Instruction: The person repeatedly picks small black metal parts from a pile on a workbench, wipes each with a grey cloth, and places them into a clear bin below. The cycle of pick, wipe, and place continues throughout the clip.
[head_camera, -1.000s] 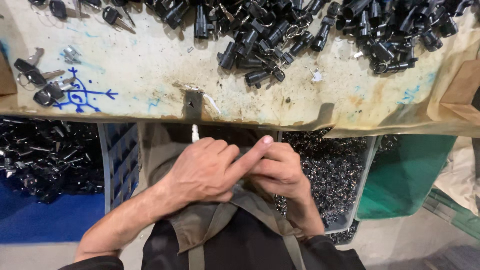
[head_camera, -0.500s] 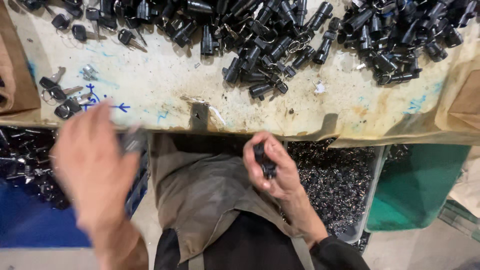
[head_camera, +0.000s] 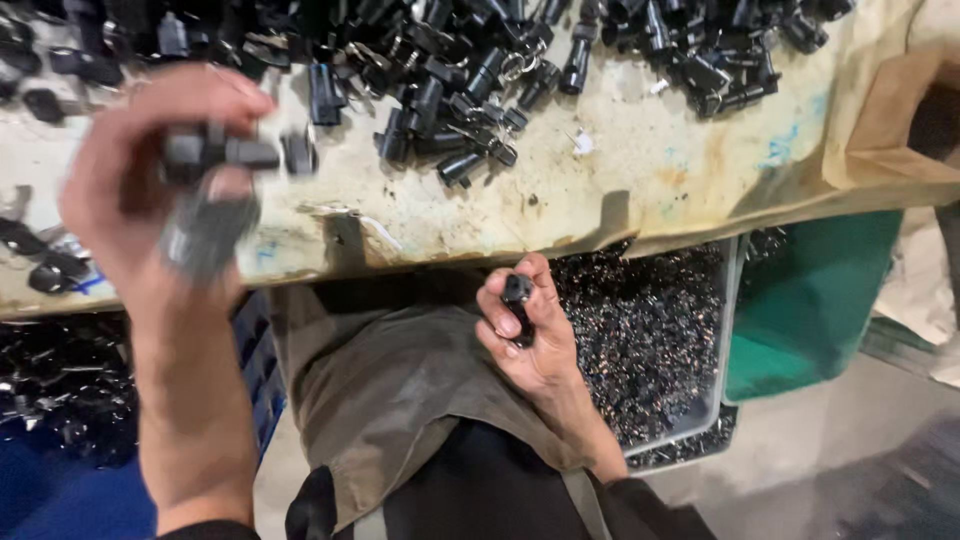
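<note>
A heap of small black cylindrical metal parts (head_camera: 480, 60) is lying across the top of the frame on the worn pale workbench (head_camera: 640, 180). The left hand (head_camera: 160, 180) is hovering at upper left over the bench edge, a blurred dark part (head_camera: 215, 155) in its fingers. Below centre, the right hand (head_camera: 525, 335) is sitting over the lap, gripping a small black part (head_camera: 517, 300). Right of it, a clear plastic bin of dark scraps (head_camera: 650, 340) is sitting under the bench, with a green tub (head_camera: 810, 300) further right.

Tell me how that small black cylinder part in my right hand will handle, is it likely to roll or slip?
The black cylinder part looks rigid and probably light, since the right hand pinches it with fingertips alone. Its rounded body would likely roll if set on the workbench.
</note>
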